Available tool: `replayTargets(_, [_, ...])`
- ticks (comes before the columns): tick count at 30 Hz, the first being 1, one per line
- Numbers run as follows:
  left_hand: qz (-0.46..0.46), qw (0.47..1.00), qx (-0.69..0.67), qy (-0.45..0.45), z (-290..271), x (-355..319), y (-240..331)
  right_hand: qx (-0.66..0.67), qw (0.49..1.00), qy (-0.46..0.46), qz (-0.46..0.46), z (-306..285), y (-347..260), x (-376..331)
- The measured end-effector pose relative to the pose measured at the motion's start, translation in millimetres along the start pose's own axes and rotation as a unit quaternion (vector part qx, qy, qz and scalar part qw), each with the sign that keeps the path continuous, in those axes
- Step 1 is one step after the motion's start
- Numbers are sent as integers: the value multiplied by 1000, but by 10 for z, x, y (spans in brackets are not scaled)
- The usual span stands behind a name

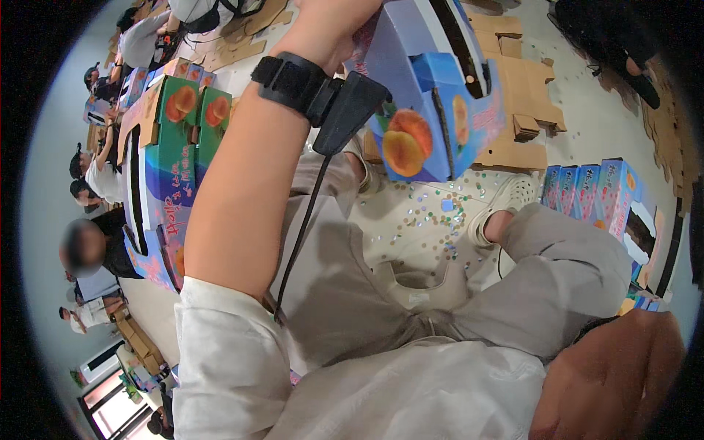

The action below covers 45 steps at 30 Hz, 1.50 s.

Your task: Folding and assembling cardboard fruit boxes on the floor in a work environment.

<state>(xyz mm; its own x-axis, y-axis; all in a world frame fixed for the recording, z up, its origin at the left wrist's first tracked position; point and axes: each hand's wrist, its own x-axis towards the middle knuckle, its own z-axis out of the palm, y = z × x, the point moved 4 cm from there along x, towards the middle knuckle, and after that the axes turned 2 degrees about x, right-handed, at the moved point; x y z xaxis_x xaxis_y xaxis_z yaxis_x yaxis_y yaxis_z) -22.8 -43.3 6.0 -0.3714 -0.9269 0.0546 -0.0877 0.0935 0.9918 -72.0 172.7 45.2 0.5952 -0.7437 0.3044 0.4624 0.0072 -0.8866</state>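
Observation:
My left arm, with a black wrist strap (290,84) and a cable, reaches to the top edge. My left hand (331,33) is against the side of a blue and pink cardboard box (411,143) printed with peaches, and seems to hold it. Its fingers are partly cut off by the frame and hidden by the box. The box is tilted above the floor between my feet, with a long dark slot on its upper face. A shadowed, bare shape (616,374), likely my right arm, fills the lower right corner; my right hand does not show.
Green and blue peach boxes (165,161) are stacked at left. More blue and pink boxes (587,183) stand in a row at right. Small round scraps (440,213) litter the floor beside a beige stool (418,286). Flattened brown cardboard (524,88) lies beyond. Several people are at left.

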Motion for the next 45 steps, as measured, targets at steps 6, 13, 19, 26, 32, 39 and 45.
replayTargets(6, [-42,997,-58,-24,63,-28,-36,-11,1000,-14,-6,-60,74,-21])
replayTargets(13, [25,998,-49,-28,117,-7,52,-39,999,-16,0,-23,72,11])
replayTargets(19, [-3,993,-81,-82,96,-183,146,-94,995,13,-5,-45,23,-112])
replayTargets(26, [15,996,-77,-51,266,-280,106,-450,811,372,39,-415,-411,-524])
replayTargets(32, [101,976,-154,-115,494,-389,163,-637,697,330,3,-777,-83,-584])
replayTargets(39, [227,966,126,5,529,-382,215,-619,727,294,46,-814,2,-469])
replayTargets(45, [154,986,25,-60,545,-364,148,-497,805,320,48,-803,23,-535])
